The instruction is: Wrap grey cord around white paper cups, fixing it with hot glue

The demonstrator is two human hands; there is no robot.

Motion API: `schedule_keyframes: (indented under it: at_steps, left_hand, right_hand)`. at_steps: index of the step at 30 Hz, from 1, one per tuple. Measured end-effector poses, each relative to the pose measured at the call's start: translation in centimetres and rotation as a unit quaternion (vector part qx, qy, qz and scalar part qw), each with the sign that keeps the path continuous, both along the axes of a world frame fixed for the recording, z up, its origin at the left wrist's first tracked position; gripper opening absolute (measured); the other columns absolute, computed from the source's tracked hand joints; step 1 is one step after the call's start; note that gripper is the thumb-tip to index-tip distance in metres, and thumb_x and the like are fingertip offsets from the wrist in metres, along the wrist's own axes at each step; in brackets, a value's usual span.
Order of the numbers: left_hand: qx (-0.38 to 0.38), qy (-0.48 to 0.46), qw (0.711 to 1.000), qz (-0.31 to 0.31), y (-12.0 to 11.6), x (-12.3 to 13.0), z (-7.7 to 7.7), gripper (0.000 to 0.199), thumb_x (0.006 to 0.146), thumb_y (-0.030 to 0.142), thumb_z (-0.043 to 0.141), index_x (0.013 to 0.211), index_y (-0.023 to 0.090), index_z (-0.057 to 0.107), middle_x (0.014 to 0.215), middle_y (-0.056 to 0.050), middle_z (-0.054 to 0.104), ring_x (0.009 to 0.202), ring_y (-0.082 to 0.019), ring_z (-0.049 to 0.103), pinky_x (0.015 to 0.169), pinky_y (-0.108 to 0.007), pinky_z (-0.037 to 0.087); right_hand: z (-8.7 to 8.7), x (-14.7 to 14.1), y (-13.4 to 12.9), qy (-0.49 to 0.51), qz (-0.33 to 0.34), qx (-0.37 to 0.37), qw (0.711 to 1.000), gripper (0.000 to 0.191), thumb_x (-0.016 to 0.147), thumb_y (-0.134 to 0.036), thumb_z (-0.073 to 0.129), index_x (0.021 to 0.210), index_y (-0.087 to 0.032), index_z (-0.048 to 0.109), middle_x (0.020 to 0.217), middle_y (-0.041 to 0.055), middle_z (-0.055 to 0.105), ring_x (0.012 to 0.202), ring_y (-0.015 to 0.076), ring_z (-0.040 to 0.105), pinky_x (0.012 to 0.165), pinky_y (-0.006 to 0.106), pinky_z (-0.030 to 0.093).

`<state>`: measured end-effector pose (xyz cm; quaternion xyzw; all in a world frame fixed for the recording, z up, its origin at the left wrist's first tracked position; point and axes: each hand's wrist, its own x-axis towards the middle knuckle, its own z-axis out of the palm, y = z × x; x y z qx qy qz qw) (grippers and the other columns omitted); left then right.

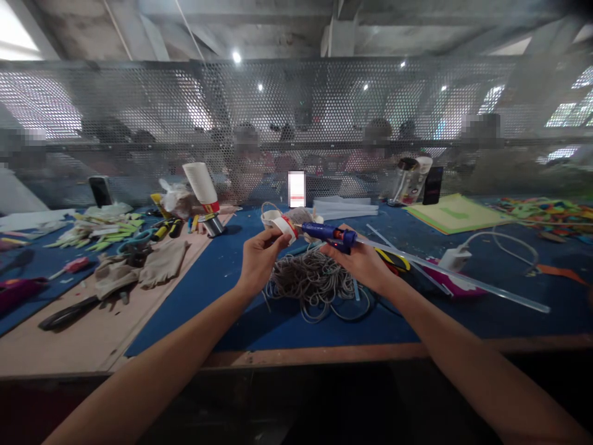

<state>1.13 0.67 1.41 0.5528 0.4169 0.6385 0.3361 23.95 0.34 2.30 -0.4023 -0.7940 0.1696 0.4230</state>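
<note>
My left hand pinches a small white paper cup with a red band at its edge. A blue hot glue gun sits in the grip of my right hand, its nozzle pointing left at the cup. Whether the nozzle touches the cup, I cannot tell. From the back of the gun a long clear glue stick runs out to the right. Below both hands lies a tangled heap of grey cord. Just behind the cup stands a small whitish basket-like piece with a looped handle, partly hidden.
Stacked paper cups lean at the back left. Work gloves, scissors and pale strips lie to the left. On the right are a white charger with its cable and yellow-green sheets. A perforated metal screen closes off the back.
</note>
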Motion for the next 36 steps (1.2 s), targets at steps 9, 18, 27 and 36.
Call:
schedule_keyframes:
  at_steps: [9,18,27,36]
  left_hand:
    - [0.000,-0.009,1.000,-0.002,-0.09,0.04,0.00,0.029,0.069,0.038,0.081,0.085,0.014,0.076,0.078,-0.003,0.070,0.070,-0.014,0.060,0.071,-0.026,0.050]
    - [0.004,-0.001,1.000,0.000,0.14,-0.11,-0.19,0.031,0.070,0.040,0.081,0.086,0.014,0.077,0.079,-0.003,0.071,0.072,-0.015,0.061,0.073,-0.027,0.051]
    - [0.008,0.007,1.000,0.002,0.15,-0.09,-0.17,0.031,0.071,0.040,0.080,0.087,0.013,0.077,0.077,-0.003,0.071,0.070,-0.014,0.060,0.071,-0.026,0.050]
    - [0.011,0.004,1.000,0.000,0.32,-0.22,-0.29,0.026,0.072,0.036,0.079,0.087,0.014,0.077,0.079,-0.003,0.072,0.071,-0.014,0.061,0.072,-0.026,0.051]
  right_hand:
    - [-0.01,-0.03,-0.03,-0.011,-0.013,-0.001,1.000,0.033,0.089,-0.055,0.058,0.087,-0.025,0.046,0.076,-0.0017,0.054,0.071,0.0171,0.054,0.069,0.031,0.039]
    - [0.12,0.09,-0.09,-0.001,-0.008,-0.008,1.000,0.031,0.089,-0.054,0.058,0.088,-0.024,0.048,0.076,-0.0012,0.054,0.071,0.0173,0.054,0.069,0.031,0.039]
    - [-0.13,0.05,0.08,-0.011,-0.015,0.012,1.000,0.031,0.089,-0.054,0.058,0.089,-0.024,0.049,0.080,-0.0004,0.056,0.074,0.0185,0.055,0.071,0.033,0.040]
    - [-0.37,0.05,0.24,-0.010,-0.017,0.008,1.000,0.031,0.089,-0.053,0.058,0.089,-0.024,0.049,0.081,-0.0007,0.057,0.074,0.0178,0.055,0.070,0.033,0.040]
